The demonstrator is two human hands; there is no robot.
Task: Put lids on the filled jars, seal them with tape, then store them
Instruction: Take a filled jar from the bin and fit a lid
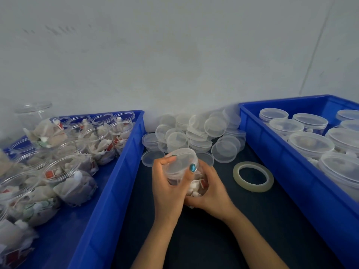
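Observation:
I hold a clear filled jar [196,186] over the dark table, tilted toward the wall. My left hand [169,186] grips its translucent lid [181,162], which sits on the jar's mouth, thumb across the rim. My right hand [210,191] cups the jar's body from below and the right. A roll of clear tape [252,176] lies flat to the right of my hands. A pile of loose lids [194,133] sits against the wall behind them.
A blue bin [108,191] on the left holds several open filled jars [68,177]. A blue bin [291,171] on the right holds several lidded jars [310,143]. A grey wall rises directly behind the table.

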